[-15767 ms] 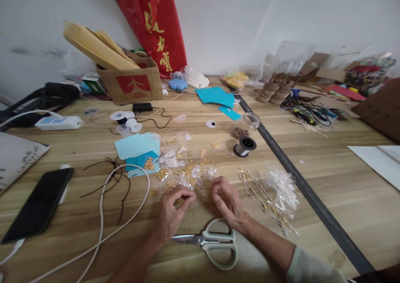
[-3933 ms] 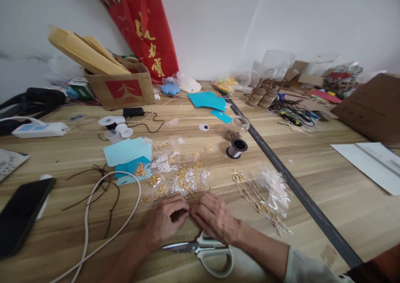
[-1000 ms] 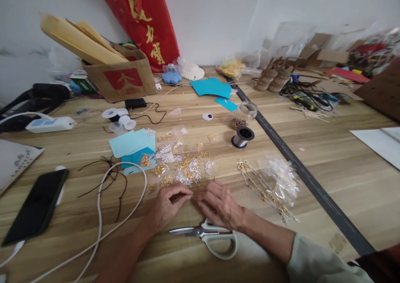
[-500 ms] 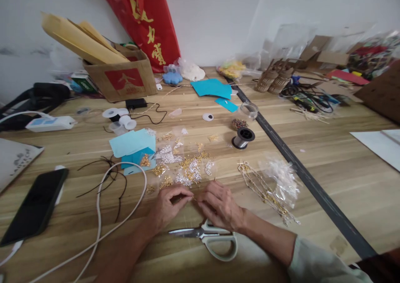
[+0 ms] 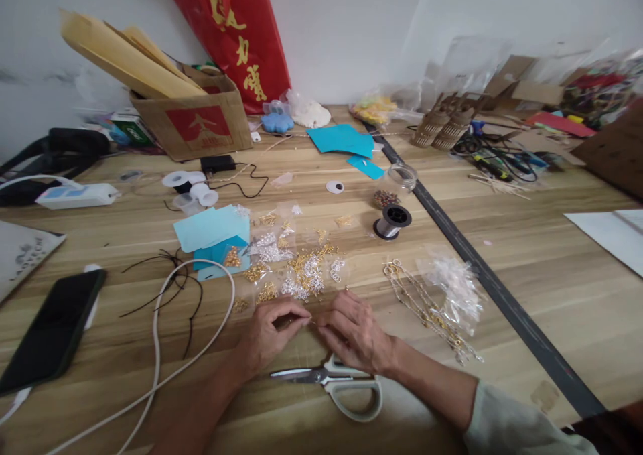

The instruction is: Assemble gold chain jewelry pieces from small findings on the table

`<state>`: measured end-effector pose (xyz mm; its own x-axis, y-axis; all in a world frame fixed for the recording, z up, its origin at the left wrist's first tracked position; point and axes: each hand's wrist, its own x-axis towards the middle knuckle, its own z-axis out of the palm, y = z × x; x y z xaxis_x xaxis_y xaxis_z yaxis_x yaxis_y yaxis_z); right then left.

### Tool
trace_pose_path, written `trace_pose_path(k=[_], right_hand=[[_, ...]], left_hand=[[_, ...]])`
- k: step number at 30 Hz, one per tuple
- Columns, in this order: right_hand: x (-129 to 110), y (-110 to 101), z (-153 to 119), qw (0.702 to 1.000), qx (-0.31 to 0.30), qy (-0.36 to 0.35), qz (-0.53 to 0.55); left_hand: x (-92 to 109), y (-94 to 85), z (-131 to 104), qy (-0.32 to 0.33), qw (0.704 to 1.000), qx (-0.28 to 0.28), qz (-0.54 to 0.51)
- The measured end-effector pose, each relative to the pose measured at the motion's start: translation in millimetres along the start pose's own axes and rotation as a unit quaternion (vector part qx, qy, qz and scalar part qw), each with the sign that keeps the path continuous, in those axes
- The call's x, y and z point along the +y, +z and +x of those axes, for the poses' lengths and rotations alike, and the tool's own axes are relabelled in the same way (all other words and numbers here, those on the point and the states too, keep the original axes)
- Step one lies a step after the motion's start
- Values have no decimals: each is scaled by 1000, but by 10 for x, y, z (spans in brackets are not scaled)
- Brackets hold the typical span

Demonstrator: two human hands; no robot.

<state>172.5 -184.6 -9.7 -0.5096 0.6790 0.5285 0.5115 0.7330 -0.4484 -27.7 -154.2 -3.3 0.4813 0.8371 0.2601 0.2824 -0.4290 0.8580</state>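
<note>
My left hand (image 5: 274, 326) is closed in a pinch, thumb and forefinger pressed together on something too small to make out. Close by on its right, my right hand (image 5: 354, 328) has its fingers curled together and pointing at the left fingertips; what they grip is hidden. A faint thin line shows in the narrow gap between the two. Light-handled scissors (image 5: 351, 389) lie just below my hands, partly under the right wrist. Beyond my fingertips are gold beads (image 5: 306, 267) and silver beads (image 5: 294, 287) in loose piles, with silver rings (image 5: 336, 268) beside them.
Right of my hands lie chains (image 5: 416, 301) and a clear plastic bag (image 5: 455, 287). Farther off stand a wire spool (image 5: 391, 222) and a jar (image 5: 402, 177) of beads. On the left are a white cable (image 5: 158, 334), black cord (image 5: 193, 314), a phone (image 5: 50, 328) and blue cards (image 5: 211, 227).
My hands keep nearly the same pinched pose, close together. The view has shifted very slightly; the things on the table lie as before.
</note>
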Motion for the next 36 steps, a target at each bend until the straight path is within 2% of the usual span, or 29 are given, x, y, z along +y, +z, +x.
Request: trace_pose_path(k=[36], right_hand=[[-6,9,23,1000,-2,-4,0]], left_hand=[[14,30,-3,18,1000,-14,10]])
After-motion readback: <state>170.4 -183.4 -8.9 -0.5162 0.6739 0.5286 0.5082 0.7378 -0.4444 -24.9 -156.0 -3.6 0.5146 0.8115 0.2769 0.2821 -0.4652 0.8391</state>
